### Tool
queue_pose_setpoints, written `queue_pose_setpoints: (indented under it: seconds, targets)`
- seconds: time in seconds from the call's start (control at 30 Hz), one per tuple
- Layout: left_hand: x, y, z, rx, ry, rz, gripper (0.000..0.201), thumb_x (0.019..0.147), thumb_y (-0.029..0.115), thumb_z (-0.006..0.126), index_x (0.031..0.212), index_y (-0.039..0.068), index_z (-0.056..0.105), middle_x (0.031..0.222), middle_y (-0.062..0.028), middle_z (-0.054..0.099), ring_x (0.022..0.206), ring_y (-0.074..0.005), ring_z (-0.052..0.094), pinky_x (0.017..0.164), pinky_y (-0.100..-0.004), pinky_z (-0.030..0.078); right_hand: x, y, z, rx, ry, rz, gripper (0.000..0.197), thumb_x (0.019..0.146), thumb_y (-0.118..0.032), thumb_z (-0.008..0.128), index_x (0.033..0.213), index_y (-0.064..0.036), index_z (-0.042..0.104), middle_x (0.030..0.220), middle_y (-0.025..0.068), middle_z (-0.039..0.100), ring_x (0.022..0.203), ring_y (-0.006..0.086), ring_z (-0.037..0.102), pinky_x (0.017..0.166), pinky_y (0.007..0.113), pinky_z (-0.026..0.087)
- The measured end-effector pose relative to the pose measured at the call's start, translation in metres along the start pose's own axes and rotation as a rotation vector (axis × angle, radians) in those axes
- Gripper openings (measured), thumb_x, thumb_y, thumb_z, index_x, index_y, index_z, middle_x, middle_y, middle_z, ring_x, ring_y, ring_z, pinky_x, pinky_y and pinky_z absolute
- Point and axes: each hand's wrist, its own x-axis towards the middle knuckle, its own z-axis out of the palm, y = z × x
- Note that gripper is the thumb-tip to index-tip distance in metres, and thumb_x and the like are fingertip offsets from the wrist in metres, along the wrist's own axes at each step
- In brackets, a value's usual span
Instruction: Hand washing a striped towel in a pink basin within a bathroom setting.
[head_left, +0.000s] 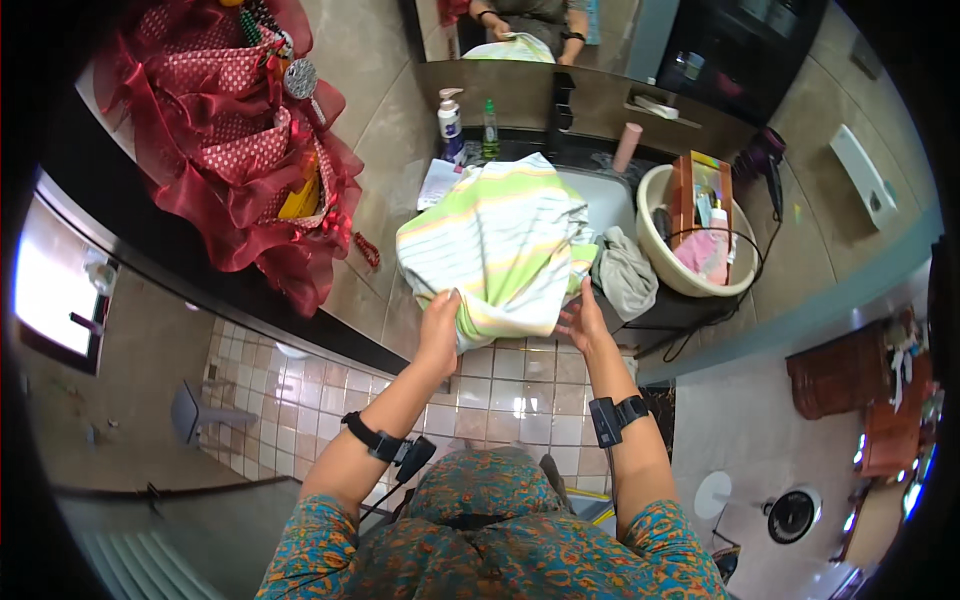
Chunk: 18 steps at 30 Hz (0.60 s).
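A large striped cloth (490,245) in green, white and pale yellow lies bunched over the sink counter and hides much of the white basin (607,200). At its near left edge, my left hand (437,330) holds a fold, with the fingertips partly covered by the fabric. My right hand (590,322) is by the near right edge, its thumb raised and fingers spread. A crumpled grey-white cloth (627,275) lies just beyond that hand, at the counter's front edge. Whether the striped cloth is a garment or a towel, I cannot tell.
A pump bottle (450,125), a green bottle (490,130) and a pink cylinder (627,147) stand behind the basin. To the right, a cream tub (685,278) holds a box and other items, near a corded hair dryer (762,150). Red ruffled fabric (230,150) hangs at left.
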Motion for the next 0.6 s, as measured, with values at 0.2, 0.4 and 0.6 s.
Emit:
queue_pose_setpoints:
  seconds: [0.2, 0.4, 0.6]
  targets:
    - [-0.033, -0.019, -0.036, 0.191, 0.107, -0.072, 0.025, 0.086, 0.013, 0.044, 0.103, 0.000, 0.056, 0.103, -0.0073, 0.058, 0.101, -0.0173, 0.053, 0.089, -0.0295, 0.041, 0.020, -0.015, 0.022, -0.132, 0.092, -0.008, 0.104, 0.077, -0.059, 0.065, 0.148, -0.0229, -0.002, 0.143, 0.0159, 0.033, 0.116, 0.0339, 0.048, 0.080, 0.051, 0.040]
    - [-0.001, 0.015, -0.039, -0.054, 0.038, 0.009, 0.082, 0.087, 0.025, 0.050, 0.150, 0.009, 0.000, 0.150, -0.0104, 0.022, 0.129, -0.0214, 0.036, 0.107, -0.0336, 0.030, 0.031, -0.013, 0.022, -0.160, -0.030, -0.212, 0.035, 0.084, -0.009, 0.059, 0.118, -0.0040, 0.056, 0.103, 0.0047, 0.065, 0.090, 0.0187, 0.063, 0.069, 0.031, 0.050]
    - [0.020, 0.018, -0.010, 0.375, -0.207, -0.249, 0.112, 0.081, 0.046, 0.066, 0.146, 0.010, -0.019, 0.153, -0.0187, 0.010, 0.139, -0.0292, 0.018, 0.111, -0.0370, 0.017, 0.014, -0.005, 0.038, -0.876, -0.060, -0.564, 0.029, 0.081, -0.024, 0.060, 0.106, -0.0095, 0.065, 0.100, 0.0143, 0.068, 0.092, 0.0301, 0.064, 0.079, 0.038, 0.049]
